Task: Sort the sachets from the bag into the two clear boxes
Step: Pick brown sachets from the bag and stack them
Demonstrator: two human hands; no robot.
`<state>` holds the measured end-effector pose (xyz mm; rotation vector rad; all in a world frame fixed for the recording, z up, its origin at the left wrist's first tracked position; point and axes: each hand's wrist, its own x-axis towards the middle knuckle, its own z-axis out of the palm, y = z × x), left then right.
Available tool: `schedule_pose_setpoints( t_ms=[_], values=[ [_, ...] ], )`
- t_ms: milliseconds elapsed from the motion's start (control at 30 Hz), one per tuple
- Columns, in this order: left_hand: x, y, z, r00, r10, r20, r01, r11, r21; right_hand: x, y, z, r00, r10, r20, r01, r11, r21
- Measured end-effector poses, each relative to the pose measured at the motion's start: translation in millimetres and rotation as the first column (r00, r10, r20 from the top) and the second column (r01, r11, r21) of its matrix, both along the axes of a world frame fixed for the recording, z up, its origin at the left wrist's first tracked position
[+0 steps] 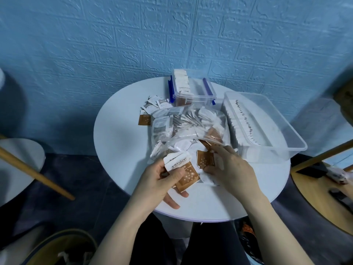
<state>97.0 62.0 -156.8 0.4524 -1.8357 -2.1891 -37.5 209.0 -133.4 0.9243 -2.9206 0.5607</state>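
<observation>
A clear plastic bag (191,129) full of white and brown sachets lies in the middle of the round white table (122,150). My left hand (162,184) grips a small stack of brown-and-white sachets (183,169) at the table's near edge. My right hand (231,167) reaches into the bag's mouth, fingers on a brown sachet (205,158). A small clear box with blue clips (193,90) stands at the back, holding a row of white sachets. A larger clear box (267,127) on the right holds a long row of sachets.
Loose sachets (152,108) lie on the table left of the small box. A blue textured wall rises behind. Another round table with a wooden leg (28,169) stands at the left, wooden furniture (324,188) at the right. My legs are under the table's near edge.
</observation>
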Motion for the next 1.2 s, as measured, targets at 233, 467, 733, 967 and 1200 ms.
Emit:
schedule_pose_setpoints(
  t_ms=[233,467,733,967,1200],
  values=[
    [-0.1,-0.8,0.4,1.0,0.015,-0.002,-0.015,1.0,0.026,1.0,5.4,-1.5,1.0,-0.013,0.022,0.017,0.985,-0.171],
    [0.1,-0.1,2.1,1.0,0.015,-0.011,-0.014,0.999,0.046,2.4,15.1,2.3,0.997,-0.026,0.067,0.049,0.933,-0.357],
    [-0.3,-0.1,0.7,1.0,0.022,-0.014,-0.022,1.0,0.009,19.7,24.4,15.7,0.804,0.487,0.342,-0.054,0.632,-0.773],
    [5.7,-2.3,1.5,0.995,-0.099,-0.007,0.098,0.994,-0.056,38.5,17.1,0.1,0.849,0.358,0.389,-0.014,0.751,-0.66],
    [17.0,-3.4,3.0,0.994,-0.106,0.036,0.112,0.97,-0.217,69.2,-0.5,-10.2,0.888,0.287,0.36,0.047,0.721,-0.692]
  ],
)
